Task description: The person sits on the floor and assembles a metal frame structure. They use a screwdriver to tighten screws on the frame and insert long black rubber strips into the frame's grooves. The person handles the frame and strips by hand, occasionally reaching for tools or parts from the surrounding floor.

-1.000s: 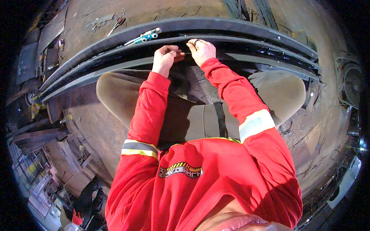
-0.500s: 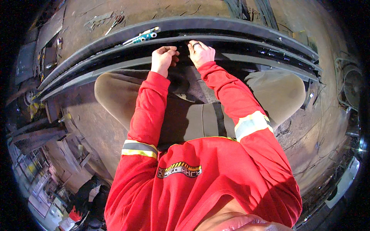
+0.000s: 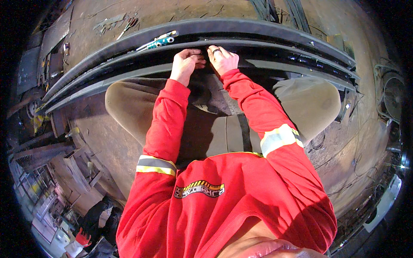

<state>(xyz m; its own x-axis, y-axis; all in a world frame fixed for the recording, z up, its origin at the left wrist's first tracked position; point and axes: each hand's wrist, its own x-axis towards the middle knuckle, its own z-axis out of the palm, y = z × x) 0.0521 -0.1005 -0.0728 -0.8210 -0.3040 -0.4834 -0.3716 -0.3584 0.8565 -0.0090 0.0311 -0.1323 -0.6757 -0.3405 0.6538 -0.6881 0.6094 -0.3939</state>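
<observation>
Long dark steel beams lie across in front of my bent knees, their channels in deep shadow. My left hand is over the nearer channel, thumb and fingers curled inward with their tips pointing to the right. Close beside it, my right hand has its fingers bent together at the inner edge of the middle beam, and a dark ring shows on one finger. Anything small between the fingertips of either hand is lost in the shadow. Left of my hands, a teal tool with round ends rests on the beams.
A pair of tongs or pliers and flat metal scraps lie on the brown floor beyond the beams. More steel lengths lie at the far right. A round fan-like machine stands at the right rim; metal pieces crowd the left.
My left hand has shifted slightly right and its fingers reach further that way. My right hand has moved a little left, so the two are closer together.
</observation>
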